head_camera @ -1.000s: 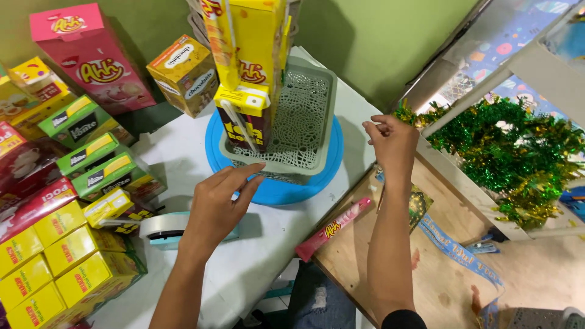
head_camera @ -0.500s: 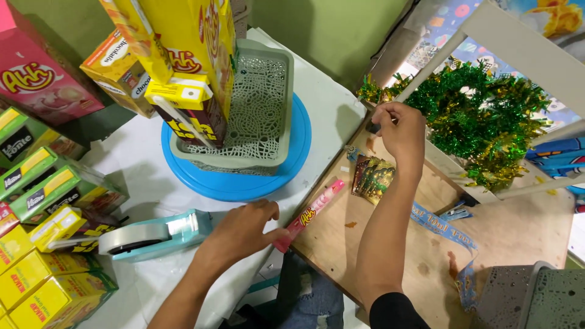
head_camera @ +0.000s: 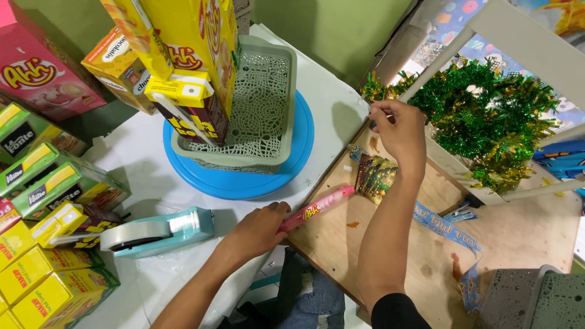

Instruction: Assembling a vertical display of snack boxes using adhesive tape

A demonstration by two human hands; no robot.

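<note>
At the desk's near edge: the left hand lies where the white-covered desk meets the wooden board.
Left fingers: curled shut around the near end of a long pink snack packet.
Packet's place: flat on the board, just beside the seam with the white cover.
Long axis: slanting from the left hand up and away to the right, its free end just short of a small dark foil sachet.
Right hand: raised over the board's far edge, near the green tinsel; fingers pinched together, perhaps on something small, though I cannot tell what.
Nearer hand: the left, already touching the packet; the right is well apart from it, farther along the same slant.
Close by: a teal tape dispenser left of the left hand; beyond it a lattice basket holding tall yellow boxes, on a blue round plate.
</note>
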